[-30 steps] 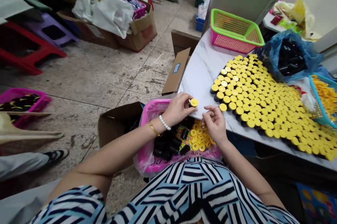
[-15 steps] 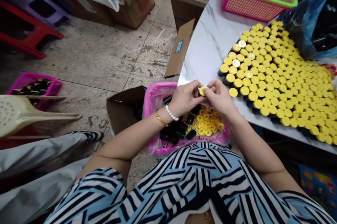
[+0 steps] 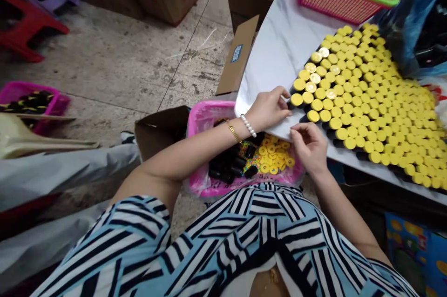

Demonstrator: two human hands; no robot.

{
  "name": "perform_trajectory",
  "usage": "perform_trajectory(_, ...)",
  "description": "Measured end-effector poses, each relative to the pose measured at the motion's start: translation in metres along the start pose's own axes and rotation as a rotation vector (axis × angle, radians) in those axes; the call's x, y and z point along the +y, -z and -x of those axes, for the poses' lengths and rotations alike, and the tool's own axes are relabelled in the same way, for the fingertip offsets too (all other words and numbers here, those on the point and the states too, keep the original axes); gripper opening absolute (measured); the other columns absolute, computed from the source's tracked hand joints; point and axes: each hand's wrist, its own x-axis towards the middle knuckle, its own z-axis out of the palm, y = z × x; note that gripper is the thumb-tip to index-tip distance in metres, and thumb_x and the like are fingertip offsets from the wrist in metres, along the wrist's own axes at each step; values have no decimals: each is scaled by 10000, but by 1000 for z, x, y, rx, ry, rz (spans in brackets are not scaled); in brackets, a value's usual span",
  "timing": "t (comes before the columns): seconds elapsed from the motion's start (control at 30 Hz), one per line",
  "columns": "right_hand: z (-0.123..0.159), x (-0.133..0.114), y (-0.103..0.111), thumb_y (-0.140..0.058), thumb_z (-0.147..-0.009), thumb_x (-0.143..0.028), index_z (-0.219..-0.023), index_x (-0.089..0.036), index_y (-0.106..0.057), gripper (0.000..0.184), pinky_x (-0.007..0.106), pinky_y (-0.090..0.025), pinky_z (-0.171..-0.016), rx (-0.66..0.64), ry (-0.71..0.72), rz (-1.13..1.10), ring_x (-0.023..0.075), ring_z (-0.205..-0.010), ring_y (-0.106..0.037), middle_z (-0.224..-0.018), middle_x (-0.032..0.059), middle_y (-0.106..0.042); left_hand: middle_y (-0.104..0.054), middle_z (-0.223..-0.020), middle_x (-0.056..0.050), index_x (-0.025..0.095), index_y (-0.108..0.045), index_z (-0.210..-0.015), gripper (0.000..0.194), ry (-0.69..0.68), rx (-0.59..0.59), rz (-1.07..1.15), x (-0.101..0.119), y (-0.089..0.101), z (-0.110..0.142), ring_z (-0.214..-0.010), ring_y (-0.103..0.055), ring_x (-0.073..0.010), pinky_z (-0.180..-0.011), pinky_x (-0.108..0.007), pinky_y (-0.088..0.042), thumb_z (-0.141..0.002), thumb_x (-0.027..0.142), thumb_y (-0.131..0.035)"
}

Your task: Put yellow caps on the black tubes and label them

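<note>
Yellow-capped black bottles [image 3: 352, 101] stand in tight rows on the marble tabletop [image 3: 279, 55], near its front edge. The left hand [image 3: 268, 108] lies just beside them, grip released; the right hand [image 3: 309, 147] pinches, holding nothing I can make out. Below, a pink tub [image 3: 209, 113] holds loose yellow caps [image 3: 274, 157] and black bottles [image 3: 226, 169].

Blue-black striped blouse [image 3: 223, 241], pearl bracelet [image 3: 248, 125], gold bangle [image 3: 234, 131].

Blouse [image 3: 216, 241] striped in black, white and pale blue, bottle caps [image 3: 363, 97] coloured yellow over black, tabletop [image 3: 275, 50] veined grey on white, tub [image 3: 206, 118] tinted pink, basket [image 3: 335, 1] rimmed green on pink, plastic bag [image 3: 405, 31] tinted blue
</note>
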Motion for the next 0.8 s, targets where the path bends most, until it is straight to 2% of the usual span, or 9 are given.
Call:
perform_trajectory(0.07,13,4,4,-665,-920,-285,-975,-252,-714,80,334,-483,-707,-64,-10,-4,192,-747,-595,-862,31,-664,-758,-901,-26,150,-589,-1080,345,-13,24,21,2,7,19,-731,-698,-112,-702,-228,-518,-797,198,-781)
perform_trajectory(0.17,37,20,2,-659,-922,-268,-1041,-274,-723,134,334,-503,-712,-276,47,35,195,-734,-623,-882,34,-702,-731,-842,-12,164,-622,-1005,171,-67,7,-87,0,21,67,-712,-674,-110,-691,-231,-508,-898,273,-698)
perform_trajectory(0.27,48,46,-13,-621,-946,-292,-1037,-258,-726,143,343,-517,-810,-407,98,191,223,-861,-673,-961,64,-736,-718,-869,-39,166,-652,-991,136,-49,-180,-318,-17,21,117,-768,-677,-150,-712,-264,-508,-954,295,-635)
perform_trajectory(0.37,43,63,-33,-554,-989,-332,-1059,-224,-711,203,349,-516,-849,-430,100,316,237,-915,-684,-1010,93,-748,-708,-969,-120,128,-652,-1060,308,73,-308,-626,-38,3,144,-865,-688,-244,-718,-327,-522,-929,406,-672)
perform_trajectory(0.43,37,62,-42,-530,-1002,-344,-1111,-215,-694,235,335,-515,-832,-520,125,422,239,-946,-683,-1073,107,-737,-699,-1001,-151,109,-643,-1095,362,110,-342,-763,-47,-10,149,-932,-680,-292,-732,-355,-531,-906,413,-695)
perform_trajectory(0.5,34,55,-47,-529,-994,-332,-1166,-216,-672,252,318,-508,-774,-652,143,590,246,-960,-680,-1136,116,-711,-698,-1030,-141,111,-634,-1130,303,97,-365,-775,-51,-17,148,-986,-669,-284,-792,-355,-540,-909,314,-681)
perform_trajectory(0.63,38,44,-36,-518,-989,-329,-1197,-222,-643,265,301,-488,-736,-799,89,799,248,-970,-676,-1148,104,-687,-685,-1161,-114,120,-584,-1271,344,-3,-315,-660,-53,-9,145,-1088,-627,-228,-950,-340,-516,-928,153,-600)
perform_trajectory(0.73,42,43,-24,-496,-1005,-336,-1197,-227,-642,265,284,-489,-793,-838,30,762,228,-1027,-669,-1168,89,-680,-687,-1080,-142,107,-649,-1166,236,-115,-305,-800,-55,-2,145,-1066,-595,-279,-920,-411,-501,-986,159,-506)
perform_trajectory(0.8,44,43,-21,-509,-1000,-333,-1226,-233,-635,278,279,-490,-797,-850,7,749,224,-1040,-670,-1196,84,-672,-689,-990,-148,103,-683,-1053,218,-187,-374,-860,-55,-6,144,-1005,-589,-294,-869,-427,-496,-998,174,-484)
